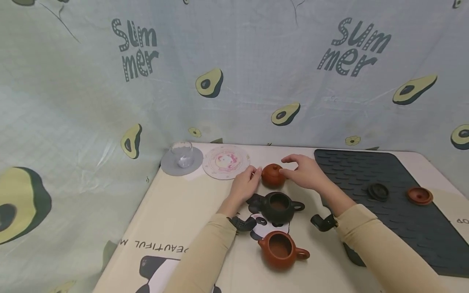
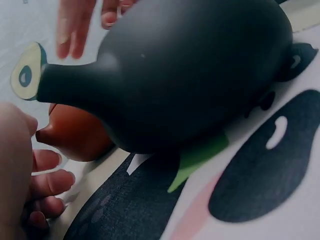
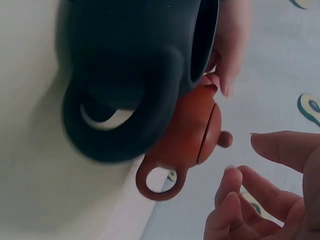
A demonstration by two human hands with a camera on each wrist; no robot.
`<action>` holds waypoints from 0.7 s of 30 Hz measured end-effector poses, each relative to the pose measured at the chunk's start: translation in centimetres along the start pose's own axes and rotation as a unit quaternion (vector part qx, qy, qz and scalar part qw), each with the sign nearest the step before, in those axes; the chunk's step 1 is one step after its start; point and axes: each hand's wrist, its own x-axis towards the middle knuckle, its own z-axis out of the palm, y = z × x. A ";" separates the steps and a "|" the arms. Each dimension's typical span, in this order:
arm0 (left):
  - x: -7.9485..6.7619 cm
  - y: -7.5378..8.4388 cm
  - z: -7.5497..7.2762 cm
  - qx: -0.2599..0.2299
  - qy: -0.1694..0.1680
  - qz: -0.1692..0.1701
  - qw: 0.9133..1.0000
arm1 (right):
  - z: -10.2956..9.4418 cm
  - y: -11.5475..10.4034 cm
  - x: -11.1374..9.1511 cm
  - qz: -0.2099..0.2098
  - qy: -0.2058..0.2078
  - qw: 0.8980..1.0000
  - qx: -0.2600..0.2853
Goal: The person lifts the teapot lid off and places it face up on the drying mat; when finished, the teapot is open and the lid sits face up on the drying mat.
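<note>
At the back stands a small reddish-brown clay teapot (image 1: 272, 178) with its lid on. My left hand (image 1: 244, 185) is at its spout, fingers loosely bent; whether they touch the spout I cannot tell. On the other side my right hand (image 1: 307, 174) hovers by the lid and handle, thumb and fingers apart, with a gap to the knob in the right wrist view. Nearer me sits a black teapot (image 1: 270, 212), lidless, and in front of it another reddish-brown teapot (image 1: 275, 262), also lidless. Both their handles point right.
On the dark ridged mat (image 1: 351, 171) at right lie a black lid (image 1: 378, 191) and a reddish-brown lid (image 1: 419, 195). A clear glass cup (image 1: 182, 154) stands on a grey round coaster (image 1: 169, 167) at back left, beside a pink patterned round mat (image 1: 212, 169). A printed curtain (image 1: 242, 61) hangs behind.
</note>
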 end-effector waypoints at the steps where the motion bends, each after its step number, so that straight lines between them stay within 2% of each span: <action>1: 0.1 0.0 -0.1 0.004 -0.001 0.003 1.000 | 0.1 -0.3 0.3 -0.002 0.002 1.000 -0.005; 6: 0.3 0.0 -0.4 0.006 -0.001 0.012 1.000 | 1.0 -1.1 1.0 0.005 0.015 1.000 -0.022; 12: 0.1 -0.3 -0.1 -0.003 -0.005 0.021 1.000 | 2.3 -0.9 1.2 0.007 0.022 0.999 -0.036; 16: 0.1 -0.1 -0.2 -0.002 0.005 0.036 0.999 | 2.5 -0.9 1.2 0.006 0.044 0.998 -0.037; 21: 0.0 -0.2 -0.1 0.004 0.010 0.038 0.999 | 2.9 -0.7 1.3 0.012 0.060 0.998 -0.028</action>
